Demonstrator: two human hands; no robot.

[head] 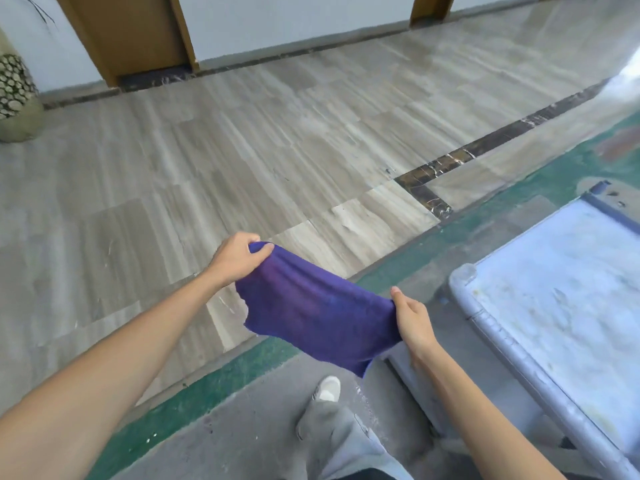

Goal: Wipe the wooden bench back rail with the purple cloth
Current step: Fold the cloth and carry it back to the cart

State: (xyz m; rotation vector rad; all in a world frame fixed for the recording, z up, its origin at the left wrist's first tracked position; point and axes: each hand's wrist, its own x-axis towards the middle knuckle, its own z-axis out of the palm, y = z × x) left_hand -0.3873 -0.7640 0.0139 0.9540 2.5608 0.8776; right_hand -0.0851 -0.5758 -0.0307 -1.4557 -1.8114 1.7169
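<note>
A purple cloth [320, 311] hangs stretched between both hands above the floor. My left hand [237, 259] pinches its far upper corner with curled fingers. My right hand [414, 322] grips the cloth's near right edge. The cloth sags in the middle and its lower edge hangs loose. No wooden bench or back rail shows in this view.
A pale blue-white metal table [568, 285] with a worn top stands at the right. The floor is grey-beige tile [242, 150] with a dark strip, then a green painted band [214, 389] and grey concrete. A wooden door [128, 32] and a patterned vase [15, 98] stand at the back left. My shoe [327, 389] is below the cloth.
</note>
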